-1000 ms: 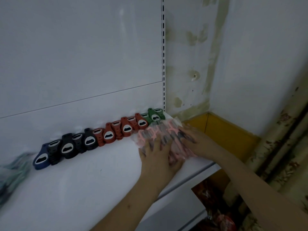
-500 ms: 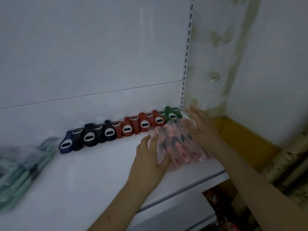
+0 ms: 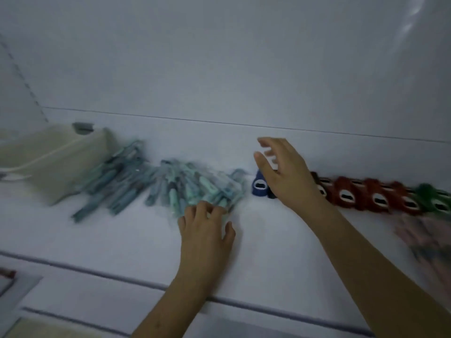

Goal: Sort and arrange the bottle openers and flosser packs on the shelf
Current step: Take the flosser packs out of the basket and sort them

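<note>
A loose heap of teal flosser packs lies on the white shelf, left of centre. My left hand rests at the heap's near right edge, fingertips on the packs. Along the back panel runs a row of bottle openers: a blue one at its left end, then red ones, then green ones. My right hand hovers over the row's left end with fingers spread, hiding the dark openers. Pink flosser packs lie blurred at the far right.
A pale cloth bag sits at the shelf's far left against the back panel. The shelf's front edge runs across the lower part of the view, with a lower shelf level under it.
The view has swung left along the shelf. Both hands have left the pink flosser packs; the left hand is now on the teal packs and the right hand is over the blue end of the opener row.
</note>
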A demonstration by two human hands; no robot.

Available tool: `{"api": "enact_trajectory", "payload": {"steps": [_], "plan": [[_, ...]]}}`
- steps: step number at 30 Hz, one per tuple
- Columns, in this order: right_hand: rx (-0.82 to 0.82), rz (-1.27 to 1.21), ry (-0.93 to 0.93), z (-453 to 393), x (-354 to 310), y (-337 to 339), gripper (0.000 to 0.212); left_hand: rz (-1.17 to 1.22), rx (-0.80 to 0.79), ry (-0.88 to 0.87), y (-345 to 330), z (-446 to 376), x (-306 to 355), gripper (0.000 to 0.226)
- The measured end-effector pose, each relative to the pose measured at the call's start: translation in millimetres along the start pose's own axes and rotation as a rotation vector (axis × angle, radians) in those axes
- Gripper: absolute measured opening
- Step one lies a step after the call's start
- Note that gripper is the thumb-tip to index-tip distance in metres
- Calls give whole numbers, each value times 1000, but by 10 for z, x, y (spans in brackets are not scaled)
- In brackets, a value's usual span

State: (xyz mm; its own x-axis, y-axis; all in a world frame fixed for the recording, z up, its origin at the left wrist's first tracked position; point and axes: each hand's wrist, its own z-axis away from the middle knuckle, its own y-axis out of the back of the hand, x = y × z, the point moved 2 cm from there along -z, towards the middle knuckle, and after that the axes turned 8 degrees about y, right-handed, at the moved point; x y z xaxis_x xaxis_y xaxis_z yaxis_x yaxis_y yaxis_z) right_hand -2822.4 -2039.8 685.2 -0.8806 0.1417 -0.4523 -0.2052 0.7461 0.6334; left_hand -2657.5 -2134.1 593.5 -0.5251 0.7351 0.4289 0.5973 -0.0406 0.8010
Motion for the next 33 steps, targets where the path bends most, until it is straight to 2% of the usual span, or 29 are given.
{"api": "enact_trajectory", "payload": {"steps": [3, 6, 8, 13, 17, 20, 22, 24, 26, 29, 31, 33], "plan": [[-200, 115, -112, -87, -93, -571, 52, -31, 63, 62, 190, -207, -451, 31], [-429, 303, -180, -117, -95, -967, 68, 11, -36, 113, 256, -428, -778, 47], [-493, 264, -226, -157, -94, -1112, 64, 35, -132, 98, 275, -550, -940, 40], [-405, -33, -371, -219, -159, -1197, 53, 210, -212, 33, 284, -778, -1222, 25], [-109, -75, -389, -163, -160, -1175, 29, 406, -139, 50, 262, -847, -1295, 21], [93, -110, -349, -162, -278, -1098, 26, 544, -108, 84, 363, -870, -1212, 27], [72, -181, -251, -195, -418, -1113, 26, 767, -229, 181, 424, -960, -1119, 28], [-108, -312, -151, -221, -612, -1206, 27, 1113, -420, 377, 412, -1085, -1047, 32], [-208, -340, -93, -252, -726, -1311, 31, 1320, -485, 544, 382, -1209, -1065, 35], [-77, -120, -176, -393, -620, -1398, 21, 1400, -352, 671, 394, -1380, -1227, 25], [-232, 119, -241, -450, -520, -1538, 25, 1366, -277, 670, 415, -1412, -1339, 13], [-425, 415, -168, -438, -446, -1767, 39, 1342, -244, 659, 391, -1399, -1434, 10]]}}
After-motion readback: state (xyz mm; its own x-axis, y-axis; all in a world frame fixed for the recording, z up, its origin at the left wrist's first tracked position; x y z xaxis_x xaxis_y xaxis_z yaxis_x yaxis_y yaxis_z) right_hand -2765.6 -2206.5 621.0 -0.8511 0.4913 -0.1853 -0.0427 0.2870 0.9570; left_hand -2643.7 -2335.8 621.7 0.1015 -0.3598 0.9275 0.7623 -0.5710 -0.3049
